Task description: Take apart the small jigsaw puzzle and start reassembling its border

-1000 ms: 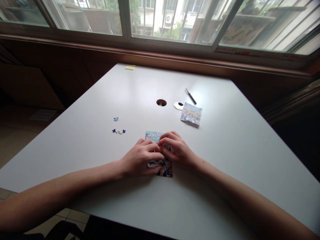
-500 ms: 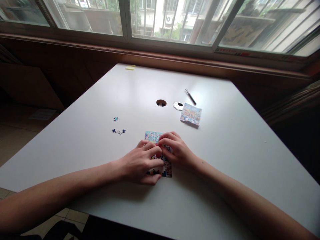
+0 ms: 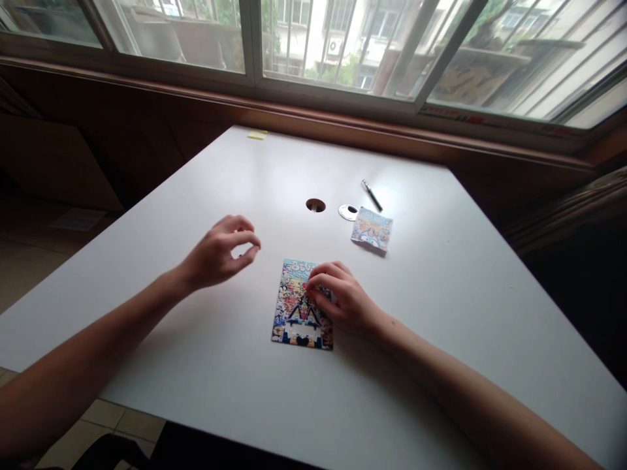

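Note:
A colourful cartoon jigsaw puzzle [image 3: 298,320] lies flat on the white table, with a pale patch low in its picture. My right hand [image 3: 337,294] rests over its upper right part, thumb and fingers bent together. A small red spot shows at those fingertips; whether it is a loose piece or print I cannot tell. Left of the puzzle, my left hand [image 3: 220,251] hovers above the table with curved fingers. Through the gap between thumb and forefinger a dark loose puzzle piece [image 3: 240,255] peeks out. Any other pieces there are hidden behind this hand.
Beyond the puzzle are a crumpled printed picture sheet [image 3: 372,228], a silver disc-shaped cover [image 3: 348,212] and a dark pen [image 3: 372,195]. The table [image 3: 441,313] has a round cable hole [image 3: 315,205] and a yellow sticker [image 3: 257,135]. A barred window stands behind.
My left hand has left the puzzle and moved left and away from me, over the loose pieces. My right hand stays on the puzzle. More of the puzzle's picture shows.

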`<state>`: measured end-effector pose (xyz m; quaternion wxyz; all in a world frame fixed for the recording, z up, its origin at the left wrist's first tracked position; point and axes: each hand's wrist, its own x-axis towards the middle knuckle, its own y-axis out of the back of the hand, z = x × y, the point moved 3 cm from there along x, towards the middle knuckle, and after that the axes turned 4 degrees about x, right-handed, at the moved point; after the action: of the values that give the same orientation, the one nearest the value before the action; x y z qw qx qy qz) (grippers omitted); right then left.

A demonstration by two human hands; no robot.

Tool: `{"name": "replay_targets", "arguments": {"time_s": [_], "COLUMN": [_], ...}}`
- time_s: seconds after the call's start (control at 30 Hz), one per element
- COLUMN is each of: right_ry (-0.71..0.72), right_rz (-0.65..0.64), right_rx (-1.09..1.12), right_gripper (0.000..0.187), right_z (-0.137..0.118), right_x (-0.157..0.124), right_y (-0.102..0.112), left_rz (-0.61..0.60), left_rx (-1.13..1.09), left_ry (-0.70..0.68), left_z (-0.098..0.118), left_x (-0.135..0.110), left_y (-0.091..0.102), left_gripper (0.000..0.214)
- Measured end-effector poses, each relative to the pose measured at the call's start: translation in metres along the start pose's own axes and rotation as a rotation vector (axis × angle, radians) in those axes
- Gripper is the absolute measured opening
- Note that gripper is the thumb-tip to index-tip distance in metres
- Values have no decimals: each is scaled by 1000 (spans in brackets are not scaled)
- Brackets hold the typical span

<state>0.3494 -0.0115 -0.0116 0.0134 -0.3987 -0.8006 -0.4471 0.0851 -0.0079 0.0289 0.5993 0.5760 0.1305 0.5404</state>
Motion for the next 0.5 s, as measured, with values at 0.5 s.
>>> {"name": "replay_targets", "arguments": {"time_s": [0.5], "right_ry": [8], "right_rz": [33], "right_rx": [21], "right_gripper": [10], "right_z": [-4], "right_x": [1], "right_y": [2], "left_rz": [-188], "left_rx": [150], "left_ry": [200], "left_z": [-89], "left_x": [-18], "left_y": [15], "left_gripper": [35]}}
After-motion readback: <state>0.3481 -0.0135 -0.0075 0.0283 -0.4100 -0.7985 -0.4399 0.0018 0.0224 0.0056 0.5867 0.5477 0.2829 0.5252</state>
